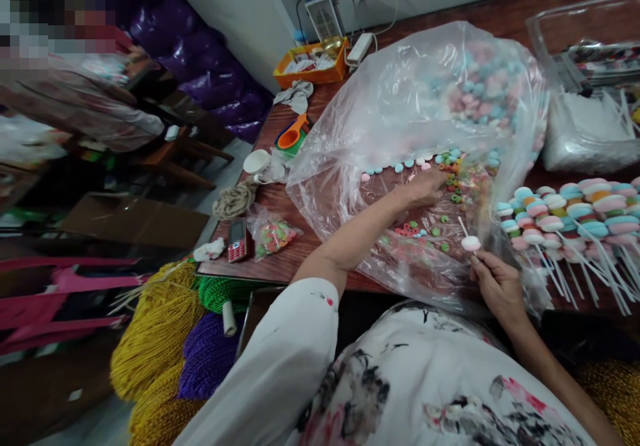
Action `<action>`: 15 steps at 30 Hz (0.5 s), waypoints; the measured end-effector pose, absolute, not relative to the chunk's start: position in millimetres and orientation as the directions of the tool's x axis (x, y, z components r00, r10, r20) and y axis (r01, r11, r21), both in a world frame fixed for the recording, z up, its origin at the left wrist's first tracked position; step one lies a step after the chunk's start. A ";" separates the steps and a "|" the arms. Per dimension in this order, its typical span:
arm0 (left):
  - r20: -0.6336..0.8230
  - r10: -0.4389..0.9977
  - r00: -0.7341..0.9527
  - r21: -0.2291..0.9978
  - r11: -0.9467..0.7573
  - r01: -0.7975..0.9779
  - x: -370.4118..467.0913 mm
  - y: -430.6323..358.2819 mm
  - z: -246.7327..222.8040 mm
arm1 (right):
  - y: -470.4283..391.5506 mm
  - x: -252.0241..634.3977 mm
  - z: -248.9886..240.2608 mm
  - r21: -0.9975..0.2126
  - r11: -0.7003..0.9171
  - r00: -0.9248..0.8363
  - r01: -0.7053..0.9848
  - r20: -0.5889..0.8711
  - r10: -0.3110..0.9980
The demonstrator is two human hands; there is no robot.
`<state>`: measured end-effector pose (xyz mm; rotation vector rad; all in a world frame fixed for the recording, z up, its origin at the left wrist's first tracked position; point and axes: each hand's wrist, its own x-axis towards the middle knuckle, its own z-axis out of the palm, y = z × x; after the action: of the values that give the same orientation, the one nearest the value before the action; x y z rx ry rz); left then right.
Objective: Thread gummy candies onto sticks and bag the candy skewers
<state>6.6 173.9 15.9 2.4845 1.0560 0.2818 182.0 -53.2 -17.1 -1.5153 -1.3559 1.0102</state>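
Pinching a thin white stick [461,223] between thumb and fingers of the right hand [500,286], just under a plump white round piece [471,243] set on it. Pointing the bare end of the stick upward, leaning slightly left.

Reaching across with the left hand [429,189], palm down and fingers bent, beside small green, orange and red ring-shaped pieces [454,183]; being unable to tell whether pinching one or only touching.

Working over a clear, crumpled plastic bag [360,109] on a dark red-brown wooden table [280,267]. Noting loose small red rings [407,229] and green rings [445,219] lying between the hands, plus a row of pastel pink, blue and white round pieces [399,167] just beyond the left hand. Recording a stack of pastel pieces on white sticks [590,213] near the right hand.

Judging sound handling as needing a light grip close under the white piece, preventing slipping without denting; leaving the bare end unobstructed; lifting rings singly; avoiding tugs on the plastic, risking scattered rings.
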 end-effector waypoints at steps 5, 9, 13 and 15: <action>0.030 0.678 0.735 0.307 -0.706 0.638 3.4 167.2 17.7 | -48.4 175.3 -7.3 -0.915 -0.001 0.069 0.403 0.029 0.997; 0.035 0.680 0.732 0.353 -0.694 0.628 -0.1 160.1 10.2 | -43.2 176.1 -3.6 -0.907 0.026 0.086 0.421 0.068 0.994; 0.138 0.720 0.680 0.437 -0.660 0.611 -6.3 153.5 3.4 | -37.9 178.8 -3.0 -0.898 0.026 0.102 0.439 0.078 0.992; 0.201 0.794 0.573 0.619 -0.557 0.554 -8.4 146.7 4.5 | -35.0 178.5 -0.4 -0.887 0.026 0.099 0.461 0.081 0.992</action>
<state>-8.4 146.7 4.5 2.3095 1.0781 0.6433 178.5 -35.0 -0.4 -1.5567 -1.4807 0.8158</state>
